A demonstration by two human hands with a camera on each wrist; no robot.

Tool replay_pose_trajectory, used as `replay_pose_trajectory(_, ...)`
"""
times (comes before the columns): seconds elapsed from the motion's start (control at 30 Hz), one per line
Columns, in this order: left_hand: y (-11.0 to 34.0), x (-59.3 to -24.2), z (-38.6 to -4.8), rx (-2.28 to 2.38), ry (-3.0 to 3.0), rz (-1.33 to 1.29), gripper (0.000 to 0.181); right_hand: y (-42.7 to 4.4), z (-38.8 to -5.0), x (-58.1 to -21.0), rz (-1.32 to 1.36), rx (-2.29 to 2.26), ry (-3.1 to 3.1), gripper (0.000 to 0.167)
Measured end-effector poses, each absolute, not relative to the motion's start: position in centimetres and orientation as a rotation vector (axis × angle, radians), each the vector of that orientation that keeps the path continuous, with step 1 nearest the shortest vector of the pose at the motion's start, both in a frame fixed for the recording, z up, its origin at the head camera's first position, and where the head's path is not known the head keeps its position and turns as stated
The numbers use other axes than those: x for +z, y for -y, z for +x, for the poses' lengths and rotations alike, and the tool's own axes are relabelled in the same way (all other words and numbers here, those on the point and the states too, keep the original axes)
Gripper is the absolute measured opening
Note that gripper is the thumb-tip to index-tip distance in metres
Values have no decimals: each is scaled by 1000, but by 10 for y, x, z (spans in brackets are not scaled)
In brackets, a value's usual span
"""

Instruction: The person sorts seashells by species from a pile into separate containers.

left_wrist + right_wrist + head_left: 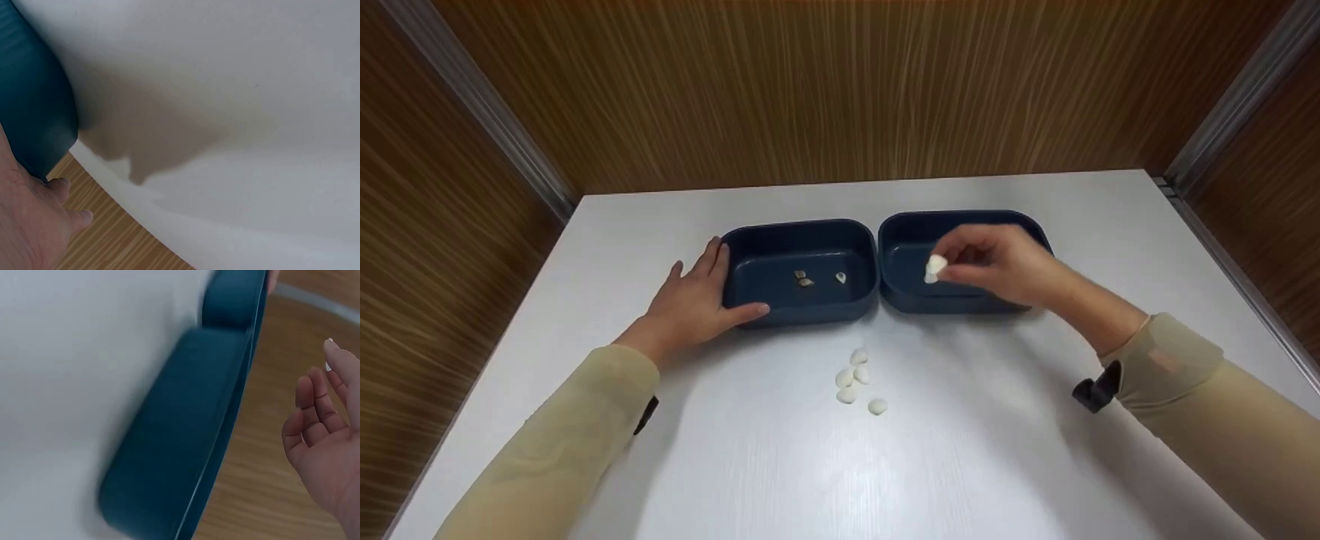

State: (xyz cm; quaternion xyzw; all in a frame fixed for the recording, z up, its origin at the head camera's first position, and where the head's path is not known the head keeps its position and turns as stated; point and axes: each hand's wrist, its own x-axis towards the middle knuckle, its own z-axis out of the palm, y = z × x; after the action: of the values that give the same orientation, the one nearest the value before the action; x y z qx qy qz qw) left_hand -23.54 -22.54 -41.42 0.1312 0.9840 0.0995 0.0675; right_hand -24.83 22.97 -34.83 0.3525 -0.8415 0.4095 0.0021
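My right hand (pixel 1009 262) pinches a small white shell (pixel 936 264) between thumb and fingertips, above the right blue box (pixel 960 302). Another white bit shows just below it; whether it is held too, I cannot tell. In the right wrist view only a sliver of white shows at the fingertips of the right hand (pixel 332 422). With its fingers fairly straight, my left hand (pixel 694 304) rests against the left end of the left blue box (pixel 810 313). Inside that box lie a few small brownish shells (pixel 806 283) and a paler one (pixel 841 277).
Several white shells (pixel 846 378) lie loosely grouped on the white table (pixel 780 465) in front of the boxes. The two boxes stand side by side. A wood-grain panel (pixel 840 90) rises behind the table, with similar panels on both sides.
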Motion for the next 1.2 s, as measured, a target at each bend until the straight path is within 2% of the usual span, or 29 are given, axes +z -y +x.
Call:
replay_pose_trajectory(0.5, 223, -413, -236, 314, -2959, 388, 133, -255, -288, -372, 771, 1218, 2898, 16)
replay_pose_trajectory(1.2, 223, -414, -235, 315, -2962, 407, 132, -264, -304, -389, 673, 1069, 3042, 16)
